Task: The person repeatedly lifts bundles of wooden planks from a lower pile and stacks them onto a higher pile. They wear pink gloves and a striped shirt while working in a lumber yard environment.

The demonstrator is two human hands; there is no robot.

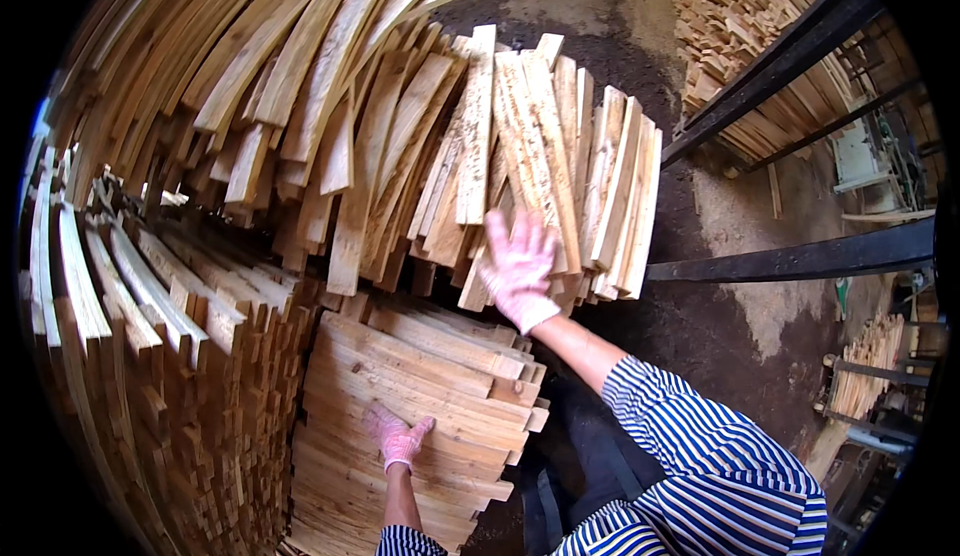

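Both my hands wear thin pinkish-white gloves. My right hand (522,268) is stretched out to the pile of loose wooden slats (480,126) ahead of me, its fingers spread over the slats' near ends. Whether it presses on them I cannot tell. Lower down, my left hand (400,439) rests over a flat layer of wooden boards (430,386) laid side by side, with thumb and fingers apart. Neither hand grips a slat. The slats in the pile lie lengthwise, their ends uneven.
A tall stack of slats (210,386) stands on the left, with longer slats (290,56) overhanging above it. Dark metal beams (790,253) cross on the right. More wood stacks (740,66) and a pale machine (862,156) stand beyond, on a dirt-stained floor (745,216).
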